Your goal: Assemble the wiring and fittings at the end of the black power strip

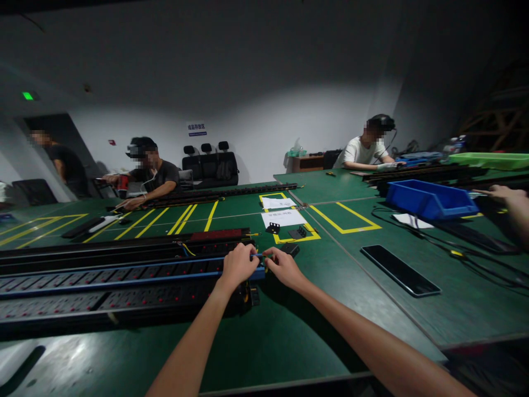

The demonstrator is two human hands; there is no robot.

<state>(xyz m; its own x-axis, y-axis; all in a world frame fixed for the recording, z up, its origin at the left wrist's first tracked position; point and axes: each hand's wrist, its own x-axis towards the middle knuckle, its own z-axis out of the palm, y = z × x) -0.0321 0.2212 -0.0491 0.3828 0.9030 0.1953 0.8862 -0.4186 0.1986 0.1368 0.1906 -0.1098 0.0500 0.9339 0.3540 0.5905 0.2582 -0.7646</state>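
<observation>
A long blue-edged power strip (161,271) with a row of black sockets and red dots lies along the left half of the green table. My left hand (241,264) is closed over its right end, thumb and fingertips pressed together at the blue edge. Just off that end, my right hand (285,268) pinches at the strip's tip; what sits between its fingertips is too small to make out. A darker power strip (165,296) lies in front. Behind my right hand is a small black block (290,250).
Black bracket pieces (273,227) lie near white papers (283,218) inside yellow tape. To the right are a smartphone (400,269), black cables (463,256) and a blue bin (427,198). Two people work across the table; another person's hand (506,194) reaches in at right.
</observation>
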